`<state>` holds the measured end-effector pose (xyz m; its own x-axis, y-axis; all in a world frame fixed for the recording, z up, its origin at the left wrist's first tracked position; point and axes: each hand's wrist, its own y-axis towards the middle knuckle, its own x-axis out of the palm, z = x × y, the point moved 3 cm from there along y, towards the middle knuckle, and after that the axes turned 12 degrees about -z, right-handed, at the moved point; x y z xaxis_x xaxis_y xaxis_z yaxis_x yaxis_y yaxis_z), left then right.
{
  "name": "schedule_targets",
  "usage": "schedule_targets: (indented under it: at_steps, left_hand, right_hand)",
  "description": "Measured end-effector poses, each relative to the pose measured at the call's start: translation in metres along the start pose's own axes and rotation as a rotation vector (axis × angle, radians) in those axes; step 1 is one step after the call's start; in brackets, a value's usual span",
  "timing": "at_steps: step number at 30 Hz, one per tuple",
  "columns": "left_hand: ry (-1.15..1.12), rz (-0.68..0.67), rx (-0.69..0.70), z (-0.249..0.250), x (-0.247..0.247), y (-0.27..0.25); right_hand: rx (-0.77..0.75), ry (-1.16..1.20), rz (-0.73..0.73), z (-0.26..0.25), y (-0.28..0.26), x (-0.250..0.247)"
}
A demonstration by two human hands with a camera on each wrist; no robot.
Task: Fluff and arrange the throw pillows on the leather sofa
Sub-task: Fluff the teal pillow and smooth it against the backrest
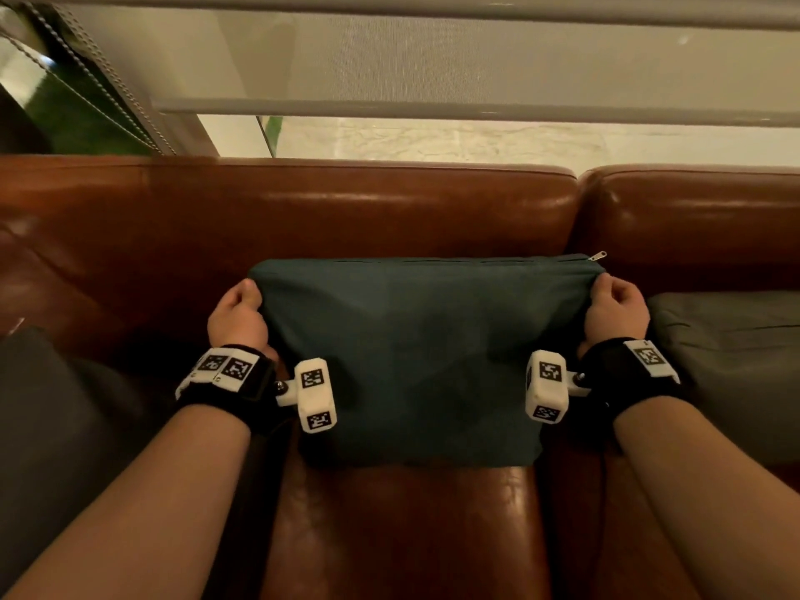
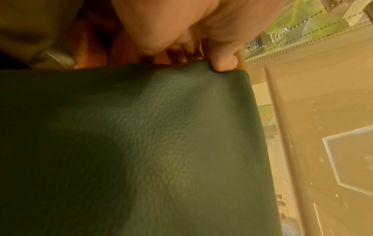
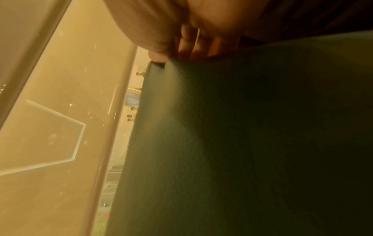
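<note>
Head view: I hold the teal pillow point(image 1: 415, 357) upright between my two hands, in front of the backrest of the brown leather sofa point(image 1: 346, 210). My left hand point(image 1: 238, 318) grips the pillow's upper left corner, fingers curled round the fabric; my right hand point(image 1: 614, 311) grips the upper right corner in the same way. The pillow spans the whole gap between my hands, its top edge level with my knuckles and its body hanging below them down to the seat cushion point(image 1: 402, 534), where its lower edge appears to touch. A zipper pull point(image 1: 597, 255) sticks out at the top right corner, just above my right hand.

Left wrist view: my fingertip point(image 2: 224, 63) presses into the corner seam of the pillow, whose grained surface fills the picture below the hand.

Right wrist view: my fingers point(image 3: 187, 46) curl over the pillow's top edge.

Flanking items: a dark grey cushion point(image 1: 731, 365) lies on the seat just beside my right hand, and another dark cushion point(image 1: 56, 426) lies beside my left forearm.
</note>
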<state>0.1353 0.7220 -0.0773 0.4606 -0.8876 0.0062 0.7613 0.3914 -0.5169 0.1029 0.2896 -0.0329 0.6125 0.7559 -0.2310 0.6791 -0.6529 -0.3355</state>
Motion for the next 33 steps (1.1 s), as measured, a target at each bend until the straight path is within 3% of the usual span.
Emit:
schedule_targets:
  at_steps: [2,6,9,12,18,20,21,23,24,25,27,29,33]
  left_hand:
    - [-0.004,0.023,0.023,0.007,0.002,-0.005]
    - [-0.060,-0.003,-0.071,0.006,0.012,-0.021]
    - [0.188,0.014,0.073,0.015,0.023,-0.031]
    - [0.232,0.077,0.162,0.021,0.028,-0.034]
    - [0.252,0.161,0.173,0.027,0.022,-0.034]
    - [0.535,0.275,0.434,0.038,0.025,-0.048]
    - [0.738,0.246,0.639,0.040,0.038,-0.063]
    - [1.164,-0.063,0.983,0.027,0.085,-0.102]
    - [1.341,-0.233,1.043,0.011,0.106,-0.118]
    - [1.488,-0.354,1.026,-0.007,0.122,-0.127]
    - [1.660,-0.435,0.937,-0.027,0.128,-0.122]
    - [1.723,-0.343,0.934,-0.024,0.109,-0.101]
    - [1.768,-0.209,0.836,0.001,0.054,-0.061]
  right_hand:
    - [0.007,-0.021,-0.016,-0.004,-0.001,0.004]
    - [0.205,0.010,-0.174,0.001,-0.004,0.020]
    - [0.066,-0.206,-0.125,0.000,0.000,0.020]
    - [-0.043,-0.290,-0.060,-0.004,0.000,0.015]
    - [-0.074,-0.310,-0.098,-0.017,-0.008,0.016]
    - [-0.280,-0.429,-0.112,-0.026,-0.024,0.018]
    - [-0.437,-0.550,-0.121,-0.030,-0.039,0.024]
    - [-0.750,-0.808,-0.238,-0.028,-0.076,0.053]
    - [-0.837,-0.939,-0.341,-0.022,-0.093,0.072]
    - [-0.864,-1.066,-0.450,-0.011,-0.104,0.089]
    - [-0.866,-1.272,-0.539,0.010,-0.103,0.102]
    - [-0.881,-1.337,-0.472,0.016,-0.078,0.085]
    - [-0.727,-1.371,-0.384,0.010,-0.028,0.038]
